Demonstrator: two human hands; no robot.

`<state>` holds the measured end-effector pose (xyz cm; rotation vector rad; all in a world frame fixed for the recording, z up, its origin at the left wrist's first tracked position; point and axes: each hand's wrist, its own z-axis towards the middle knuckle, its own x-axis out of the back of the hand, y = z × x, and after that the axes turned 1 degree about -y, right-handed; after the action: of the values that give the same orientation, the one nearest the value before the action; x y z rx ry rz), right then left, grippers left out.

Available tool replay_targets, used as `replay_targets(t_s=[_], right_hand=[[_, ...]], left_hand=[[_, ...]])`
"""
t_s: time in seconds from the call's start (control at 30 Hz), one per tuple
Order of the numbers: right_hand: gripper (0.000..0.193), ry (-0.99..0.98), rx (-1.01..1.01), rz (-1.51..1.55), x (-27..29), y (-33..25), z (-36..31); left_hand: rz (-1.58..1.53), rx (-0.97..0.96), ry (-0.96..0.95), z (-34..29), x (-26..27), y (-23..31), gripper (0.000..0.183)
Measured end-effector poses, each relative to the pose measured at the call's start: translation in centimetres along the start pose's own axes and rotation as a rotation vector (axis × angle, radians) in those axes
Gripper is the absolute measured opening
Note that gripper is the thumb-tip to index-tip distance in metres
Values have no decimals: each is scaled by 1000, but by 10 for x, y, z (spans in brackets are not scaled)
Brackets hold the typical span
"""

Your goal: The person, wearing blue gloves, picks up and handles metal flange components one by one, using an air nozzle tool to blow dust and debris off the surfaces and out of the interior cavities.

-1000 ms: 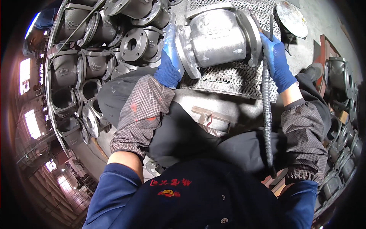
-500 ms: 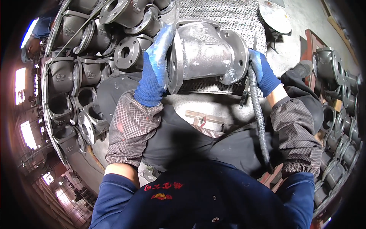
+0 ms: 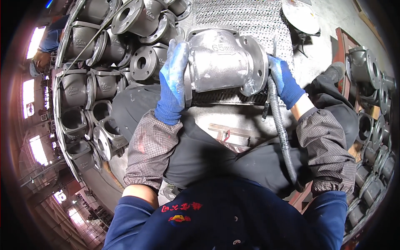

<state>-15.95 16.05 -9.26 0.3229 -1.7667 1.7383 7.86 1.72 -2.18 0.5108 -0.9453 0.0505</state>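
A grey cast-metal valve body (image 3: 221,62) with flanged ends lies across the near end of a metal-mesh work surface (image 3: 241,16). Its raised markings face up. My left hand (image 3: 175,62), in a blue coated glove, presses with long fingers along the left flange and hides much of it. Against the right flange rests my right hand (image 3: 280,74), gloved the same way, its fingertips partly hidden behind the rim. A ribbed grey hose (image 3: 279,125) runs down from beside that hand over my right leg; its upper end is hard to make out.
Many similar valve bodies (image 3: 73,89) are stacked on the left, and more (image 3: 371,146) stand along the right. A round white-topped stool (image 3: 301,16) is at the back right. Another person's arm (image 3: 52,39) shows at the far left. A wooden piece (image 3: 233,133) lies between my legs.
The valve body has turned a little between my hands, so its left flange shows more edge-on. My left hand now lies more upright along that flange. The whole view has shifted slightly.
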Motion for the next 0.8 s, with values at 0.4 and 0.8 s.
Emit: replay_targets(t_s=[0.4, 0.8], right_hand=[[47, -79, -452, 445, 76, -31, 25], [46, -620, -360, -46, 127, -44, 90]], left_hand=[[-4, -149, -6, 5, -3, -21, 55], [-67, -56, -7, 9, 3, -7, 44]])
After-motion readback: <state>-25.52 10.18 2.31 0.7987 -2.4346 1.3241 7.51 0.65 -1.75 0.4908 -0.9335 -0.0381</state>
